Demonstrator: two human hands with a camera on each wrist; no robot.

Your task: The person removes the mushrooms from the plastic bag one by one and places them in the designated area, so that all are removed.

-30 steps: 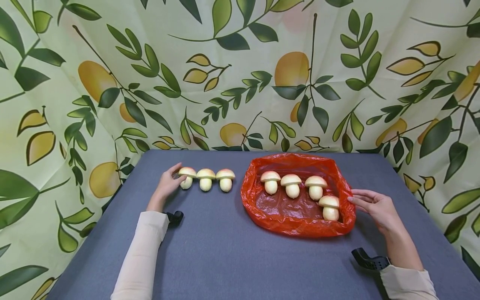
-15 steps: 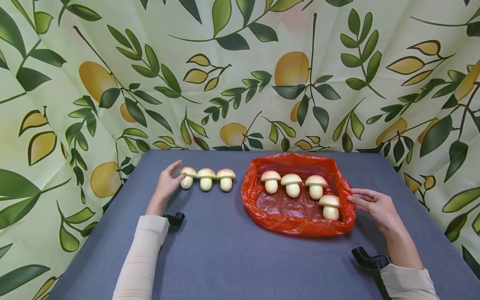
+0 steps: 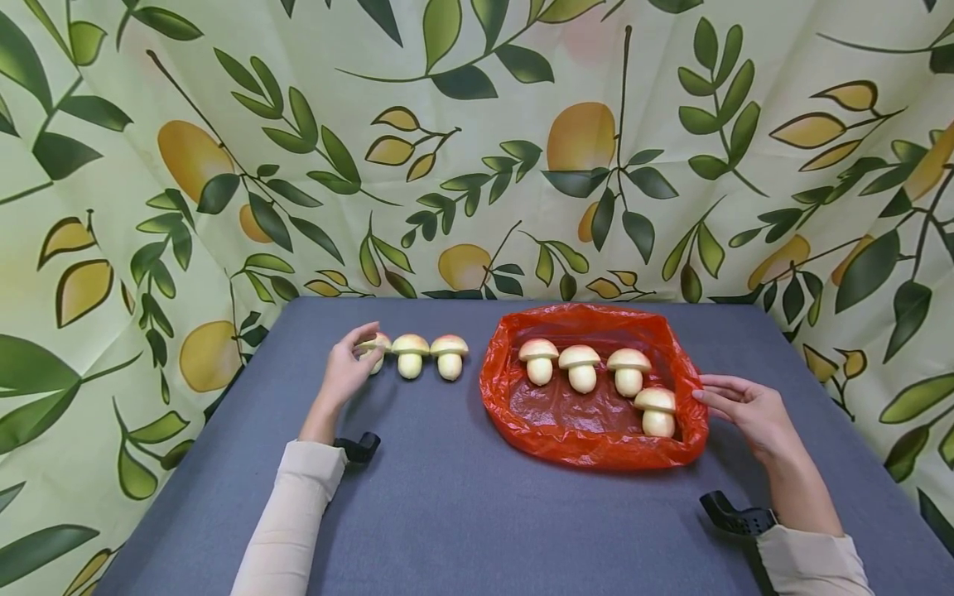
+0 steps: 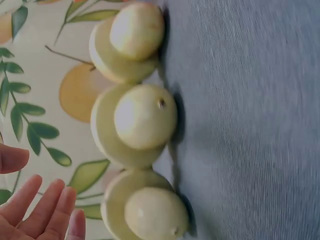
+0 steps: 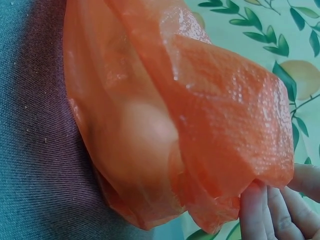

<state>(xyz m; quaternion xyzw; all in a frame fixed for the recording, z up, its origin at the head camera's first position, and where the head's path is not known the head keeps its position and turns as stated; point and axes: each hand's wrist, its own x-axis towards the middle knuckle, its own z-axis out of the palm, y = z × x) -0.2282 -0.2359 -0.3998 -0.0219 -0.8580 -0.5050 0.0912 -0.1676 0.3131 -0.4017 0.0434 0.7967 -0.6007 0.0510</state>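
"Where was the left hand (image 3: 349, 364)?"

"Over by the far left corner of the table (image 3: 462, 521), right beside the leftmost mushroom (image 3: 384, 342), partly covering it from my side. The grip was wide, thumb well apart from the fingers, with nothing held. Whether it brushed the cap, I couldn't tell."

"And its neighbours?"

"The middle mushroom (image 3: 410, 356) and the third mushroom (image 3: 450, 358) lined up with it, caps towards the table's far edge."

"What did the right hand (image 3: 753, 418) have?"

"The rim of the red bag (image 3: 581, 455), on the side facing the table's right edge. A narrow pinch, plastic between thumb and fingers. The bag gaped open, four mushrooms (image 3: 580, 368) inside: three side by side, one nearer us, against the bag's right side."

"Behind it all?"

"A leaf-printed cloth (image 3: 335, 257), hanging past the table's far edge."
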